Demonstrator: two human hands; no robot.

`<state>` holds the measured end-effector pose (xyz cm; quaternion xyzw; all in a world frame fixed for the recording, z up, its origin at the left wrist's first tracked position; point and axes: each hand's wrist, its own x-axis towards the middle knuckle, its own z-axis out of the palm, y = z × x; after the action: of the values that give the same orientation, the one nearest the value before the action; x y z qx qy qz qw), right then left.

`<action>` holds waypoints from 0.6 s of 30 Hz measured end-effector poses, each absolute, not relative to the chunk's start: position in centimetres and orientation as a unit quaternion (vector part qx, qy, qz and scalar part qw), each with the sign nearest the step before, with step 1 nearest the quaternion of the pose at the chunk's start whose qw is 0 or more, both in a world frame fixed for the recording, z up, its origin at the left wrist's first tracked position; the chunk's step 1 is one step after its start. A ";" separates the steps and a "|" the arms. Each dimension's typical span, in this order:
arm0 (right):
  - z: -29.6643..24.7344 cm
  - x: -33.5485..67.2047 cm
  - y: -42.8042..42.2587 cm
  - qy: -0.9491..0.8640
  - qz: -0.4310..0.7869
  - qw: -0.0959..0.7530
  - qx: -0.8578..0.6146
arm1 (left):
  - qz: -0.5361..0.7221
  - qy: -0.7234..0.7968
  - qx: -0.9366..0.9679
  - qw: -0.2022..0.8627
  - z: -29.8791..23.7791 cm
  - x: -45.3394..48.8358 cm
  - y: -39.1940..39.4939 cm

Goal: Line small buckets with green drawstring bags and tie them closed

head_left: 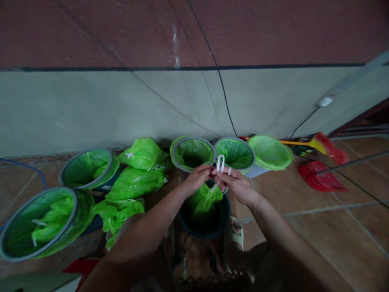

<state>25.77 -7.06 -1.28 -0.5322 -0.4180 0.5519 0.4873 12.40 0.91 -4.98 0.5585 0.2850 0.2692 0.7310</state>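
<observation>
Both hands meet over a dark blue bucket [223,221] that stands between my feet. A white drawstring [221,162] is looped in the fingers of my right hand [238,184]. My left hand [198,178] pinches close beside it, its fingertips touching the right ones; they appear to grip the same drawstring. From the string a bright green bag [206,198] hangs down into the bucket, its lower part in shadow. Behind the hands stand a grey-rimmed bin [193,152] and another grey-rimmed bin [235,152], both lined with green bags.
A lined pale bin [269,152] stands at right, near a yellow-and-red broom [326,148] and red dustpan [319,176]. Several tied green bags [135,182] lie at left beside two lined bins [88,168]. A cable [217,69] hangs along the wall [91,101].
</observation>
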 end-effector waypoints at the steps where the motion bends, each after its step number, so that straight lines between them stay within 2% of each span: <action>1: -1.2 26.1 -7.0 -0.407 0.550 0.497 -0.533 | 0.233 0.254 0.571 0.745 -5.5 12.5 0.3; 4: -1.3 27.1 -7.0 -0.371 0.541 0.525 -0.542 | 0.156 0.207 0.619 0.742 -6.5 12.7 -1.6; 7: -1.6 28.2 -7.1 -0.367 0.510 0.517 -0.581 | 0.140 0.242 0.645 0.711 -7.1 13.0 -2.2; 12: -1.7 31.0 -8.3 -0.442 0.490 0.368 -0.655 | 0.216 0.430 0.588 0.650 -8.3 13.0 -0.6; 15: -1.7 32.4 -9.4 -0.514 0.397 0.272 -0.711 | 0.235 0.489 0.541 0.643 -8.8 12.9 0.0; 18: -1.5 32.6 -10.2 -0.509 0.402 0.259 -0.716 | 0.245 0.526 0.485 0.655 -9.3 13.0 0.0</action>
<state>32.55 -10.20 -1.49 -0.7161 -0.5088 0.4015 0.2590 13.05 -0.03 -9.29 0.4848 0.5255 0.2450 0.6548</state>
